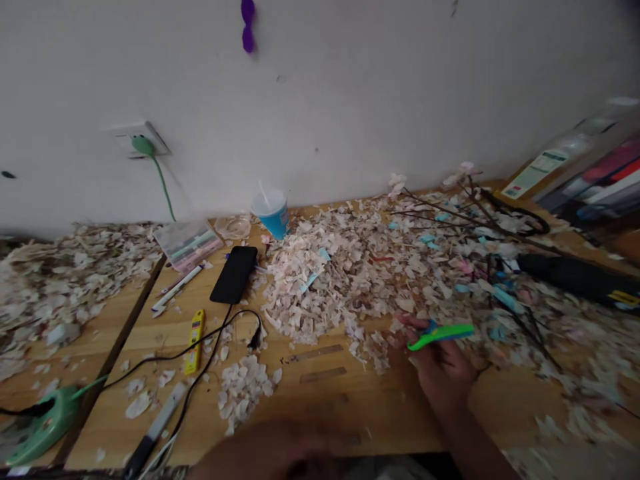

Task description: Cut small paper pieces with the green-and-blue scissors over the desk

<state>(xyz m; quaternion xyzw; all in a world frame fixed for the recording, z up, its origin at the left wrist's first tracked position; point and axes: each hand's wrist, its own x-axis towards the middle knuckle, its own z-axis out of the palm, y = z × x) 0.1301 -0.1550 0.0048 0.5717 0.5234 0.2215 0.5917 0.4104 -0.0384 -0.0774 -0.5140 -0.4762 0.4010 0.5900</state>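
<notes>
My right hand (443, 370) is over the front right part of the wooden table. Its fingers are closed on a narrow bright green and blue tool (445, 333), whose exact kind I cannot make out. Just past the fingertips spreads a wide heap of pale, petal-like pieces (320, 287). My left hand (285, 450) is a dark blur at the bottom edge, so its fingers cannot be read. Close to it lies a small pile of pale petals (246, 387).
A black phone (234, 275) with a cable, a yellow box cutter (195, 341) and a grey-bladed knife (157, 427) lie left. A blue cup (271, 213) with a straw stands behind the heap. Flower branches (460, 223), a clear bottle (555, 157) and a dark object (575, 277) are right.
</notes>
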